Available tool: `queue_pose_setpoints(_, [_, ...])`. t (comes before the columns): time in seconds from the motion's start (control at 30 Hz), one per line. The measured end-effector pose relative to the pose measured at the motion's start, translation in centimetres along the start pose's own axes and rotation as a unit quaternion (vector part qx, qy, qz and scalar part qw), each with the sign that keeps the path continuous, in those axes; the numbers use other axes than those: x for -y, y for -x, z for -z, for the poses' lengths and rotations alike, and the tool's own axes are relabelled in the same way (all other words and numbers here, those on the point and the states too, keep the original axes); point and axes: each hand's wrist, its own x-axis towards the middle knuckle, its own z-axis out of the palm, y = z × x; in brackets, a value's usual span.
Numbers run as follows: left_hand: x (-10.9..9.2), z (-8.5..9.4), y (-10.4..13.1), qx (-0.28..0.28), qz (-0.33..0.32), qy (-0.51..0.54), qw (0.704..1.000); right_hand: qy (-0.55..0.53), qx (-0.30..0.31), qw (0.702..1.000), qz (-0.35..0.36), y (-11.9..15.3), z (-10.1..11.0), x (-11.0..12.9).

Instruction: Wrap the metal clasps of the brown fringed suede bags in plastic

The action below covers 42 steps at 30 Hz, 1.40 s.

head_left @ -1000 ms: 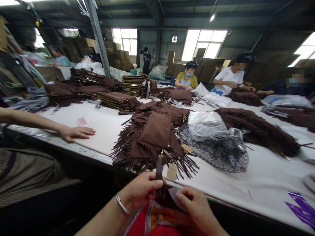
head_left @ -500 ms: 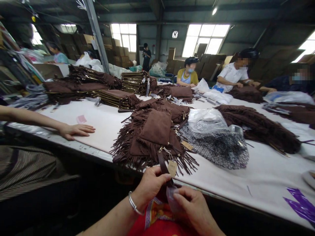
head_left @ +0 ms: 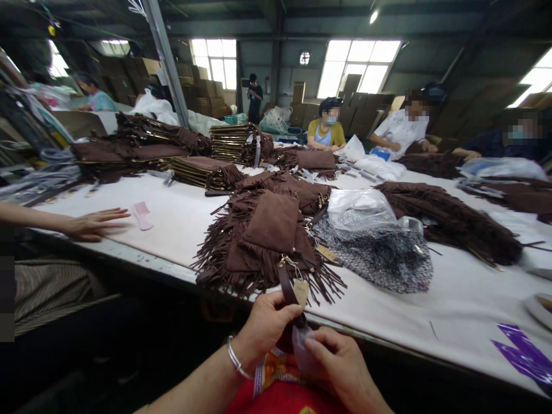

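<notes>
My left hand [head_left: 272, 320], with a silver bangle at the wrist, pinches a dark brown strap [head_left: 288, 287] in front of the table edge. The strap runs up to a brass clasp on a brown fringed bag [head_left: 276, 221], which lies on more fringed brown pieces. A tan paper tag [head_left: 301, 292] hangs on a white string beside the strap. Below it, my right hand [head_left: 334, 352] is closed on a translucent plastic sleeve [head_left: 304, 345] around the strap's lower end. The fingertips behind the sleeve are hidden.
A co-worker's hand [head_left: 97, 223] lies on the white table [head_left: 172, 230] at left, near a pink slip [head_left: 141, 215]. Stacked brown bags [head_left: 198, 169] stand behind. Right of the fringed bag are a speckled black-and-white cloth [head_left: 375, 256], clear plastic bags [head_left: 360, 208] and purple film [head_left: 524, 351].
The co-worker's hand has drawn back to the left, and more of the pink slip shows. My hands have barely moved and keep hold of the strap and plastic sleeve.
</notes>
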Motion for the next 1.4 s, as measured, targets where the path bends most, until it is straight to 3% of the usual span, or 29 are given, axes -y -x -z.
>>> queue_pose_setpoints(0.17, [-0.8,0.4,0.3,0.009,-0.013,0.000,1.000,-0.002,-0.004,1.000,-0.001,0.2,0.1,0.4])
queue_pose_setpoints(0.43, [0.6,0.2,0.4,0.007,0.006,0.012,1.000,-0.022,-0.003,1.000,-0.008,0.2,-0.1,0.3])
queue_pose_setpoints(0.87, [0.5,0.2,0.8,0.009,0.018,0.005,1.000,-0.014,-0.013,1.000,0.005,0.1,-0.1,0.5])
queue_pose_setpoints(1.03, [0.8,-0.6,1.0,-0.002,0.059,0.023,0.998,-0.039,0.016,0.999,0.018,-0.4,-0.4,0.6])
queue_pose_setpoints(1.23, [2.2,-0.9,0.9,-0.007,0.096,0.073,0.993,-0.017,0.007,0.999,0.051,-1.4,-0.4,0.6])
queue_pose_setpoints(1.4, [1.0,0.4,-2.0,0.022,0.169,0.214,0.962,-0.107,0.029,0.994,-0.014,-1.5,-0.1,0.1])
